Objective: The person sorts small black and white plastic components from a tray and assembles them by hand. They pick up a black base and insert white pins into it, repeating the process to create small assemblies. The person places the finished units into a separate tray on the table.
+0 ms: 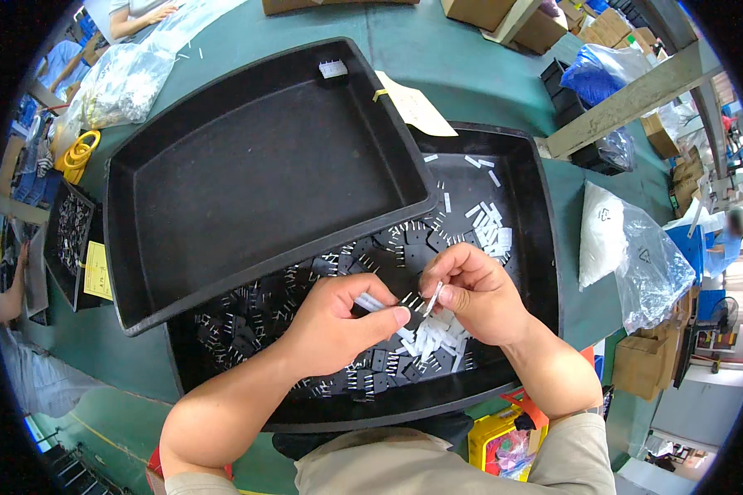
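My left hand (343, 318) is closed on a small black part with metal pins (411, 307), gripped near the thumb tip. White strips (368, 303) also show between that hand's thumb and fingers. My right hand (480, 299) pinches one white strip (433, 297) upright, right beside the pins; whether they touch I cannot tell. Below both hands, a large black tray (545, 247) holds many black pinned parts (380, 360) and a heap of loose white strips (437, 337). More white strips (491, 231) lie at its right side.
A second black tray (264, 157) rests tilted across the first, with one white pinned piece (333, 69) in its far corner. Paper tags, a bin of small parts (70, 231), plastic bags (615, 239) and a metal post (627, 99) surround them. Another person's arm (143, 18) shows far left.
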`<state>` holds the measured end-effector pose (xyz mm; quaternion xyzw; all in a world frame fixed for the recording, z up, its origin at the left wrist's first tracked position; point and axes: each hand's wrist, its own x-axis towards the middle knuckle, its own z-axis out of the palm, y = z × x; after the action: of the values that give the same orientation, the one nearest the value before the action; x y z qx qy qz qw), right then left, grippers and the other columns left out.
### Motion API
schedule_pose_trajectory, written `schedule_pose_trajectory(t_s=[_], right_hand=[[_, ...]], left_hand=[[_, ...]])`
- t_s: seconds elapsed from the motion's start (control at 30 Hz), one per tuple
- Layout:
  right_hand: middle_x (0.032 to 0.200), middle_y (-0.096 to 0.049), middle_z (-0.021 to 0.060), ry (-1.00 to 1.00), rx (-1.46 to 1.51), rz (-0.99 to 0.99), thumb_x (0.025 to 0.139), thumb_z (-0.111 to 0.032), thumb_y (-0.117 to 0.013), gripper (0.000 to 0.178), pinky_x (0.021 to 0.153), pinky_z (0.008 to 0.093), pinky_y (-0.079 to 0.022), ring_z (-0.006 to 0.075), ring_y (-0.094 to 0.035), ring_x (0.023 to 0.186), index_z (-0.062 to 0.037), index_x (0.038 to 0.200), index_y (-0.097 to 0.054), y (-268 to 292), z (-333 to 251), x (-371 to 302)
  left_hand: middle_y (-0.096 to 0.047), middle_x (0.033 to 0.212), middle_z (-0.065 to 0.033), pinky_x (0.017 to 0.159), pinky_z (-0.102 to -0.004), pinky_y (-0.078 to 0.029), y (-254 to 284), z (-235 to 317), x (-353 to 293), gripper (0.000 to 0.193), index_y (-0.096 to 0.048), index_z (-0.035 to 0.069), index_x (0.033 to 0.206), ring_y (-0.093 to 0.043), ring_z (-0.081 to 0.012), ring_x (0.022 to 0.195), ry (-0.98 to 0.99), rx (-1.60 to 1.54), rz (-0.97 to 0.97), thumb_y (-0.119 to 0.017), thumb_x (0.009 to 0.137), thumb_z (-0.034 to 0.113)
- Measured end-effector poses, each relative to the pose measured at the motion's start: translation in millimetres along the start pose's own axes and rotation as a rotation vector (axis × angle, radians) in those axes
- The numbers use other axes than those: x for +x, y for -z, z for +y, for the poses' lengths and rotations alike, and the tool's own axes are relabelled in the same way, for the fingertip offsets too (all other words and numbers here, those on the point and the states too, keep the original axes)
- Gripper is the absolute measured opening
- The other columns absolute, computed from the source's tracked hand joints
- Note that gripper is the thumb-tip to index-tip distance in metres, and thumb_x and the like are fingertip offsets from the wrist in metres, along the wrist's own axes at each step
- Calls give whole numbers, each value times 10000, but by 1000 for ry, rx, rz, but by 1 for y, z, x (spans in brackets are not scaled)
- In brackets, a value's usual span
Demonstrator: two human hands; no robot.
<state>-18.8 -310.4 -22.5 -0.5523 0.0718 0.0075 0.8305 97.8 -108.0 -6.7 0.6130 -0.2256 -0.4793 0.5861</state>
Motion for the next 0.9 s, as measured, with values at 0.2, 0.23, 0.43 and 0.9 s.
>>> schedule_pose_trajectory(t_s=[0.2, 0.23, 0.43, 0.9], right_hand=[[947, -650, 22, -61, 13, 33, 969, -34, -572, 96, 701, 229, -478, 82, -586, 796, -60, 1062, -573, -2, -5, 0], [934, -644, 20, -63, -4, 32, 973, -35, -566, 83, 688, 230, -475, 81, -583, 783, -60, 1052, -570, -3, -6, 0], [862, -603, 11, -106, -166, 98, 989, -52, -549, 24, 630, 226, -453, 75, -564, 734, -55, 1012, -553, -4, -4, -1], [931, -614, 49, 1, -232, 113, 931, 9, -624, 92, 710, 248, -517, 94, -606, 803, -7, 998, -564, -16, -8, -2]], left_hand=[[-643, 699, 2, 570, -236, -445, 0, 4, 0, 160, -662, 12, 875, -547, -41, 634, -18, -5, 8, -718, 894, 160], [-645, 703, 0, 573, -236, -446, 0, 4, 0, 159, -662, 11, 872, -546, -41, 634, -17, -9, 7, -719, 894, 159], [-650, 708, -12, 525, -225, -422, 1, 2, 2, 166, -668, 24, 891, -538, -42, 605, 79, -8, -9, -706, 905, 185], [-629, 692, -34, 489, -218, -392, 2, -5, 4, 195, -650, 15, 887, -513, -52, 559, 152, -144, -70, -693, 908, 205]])
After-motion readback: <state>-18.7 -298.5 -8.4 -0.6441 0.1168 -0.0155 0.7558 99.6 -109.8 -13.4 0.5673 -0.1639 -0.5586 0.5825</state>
